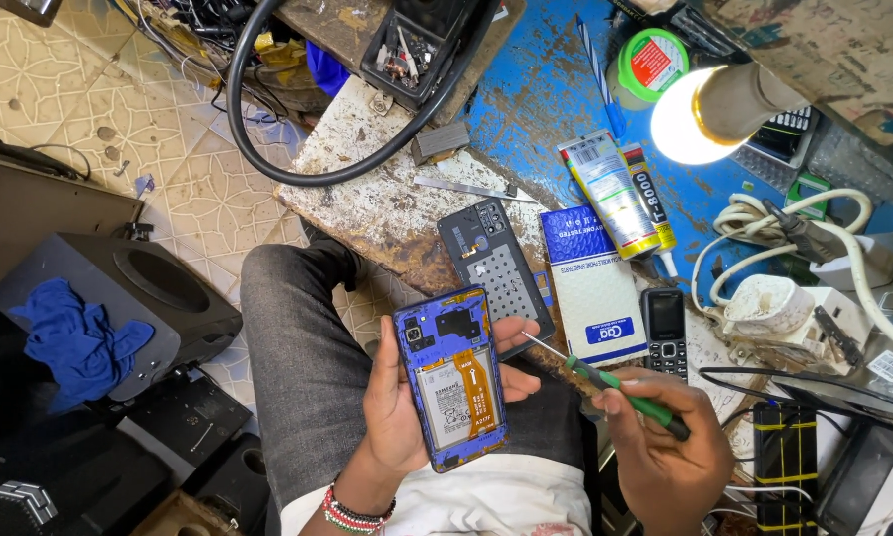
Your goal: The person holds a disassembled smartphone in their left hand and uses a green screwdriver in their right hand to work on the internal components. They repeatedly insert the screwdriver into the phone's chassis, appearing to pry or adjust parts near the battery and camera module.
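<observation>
Left hand [399, 397] upright opened phone [451, 377], right hand [665, 437] screwdriver [615, 385] pointing left

patterned tile floor [119, 89], worn blue workbench [536, 99], a lit bare bulb [680, 124] above.

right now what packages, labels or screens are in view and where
Blue and white flat box: on the bench, right of the grey back cover.
Glue tube: yellow, white label, above the box.
Small keypad phone: dark screen, right of the box.
Green round tub: red label, beside the lamp.
</observation>
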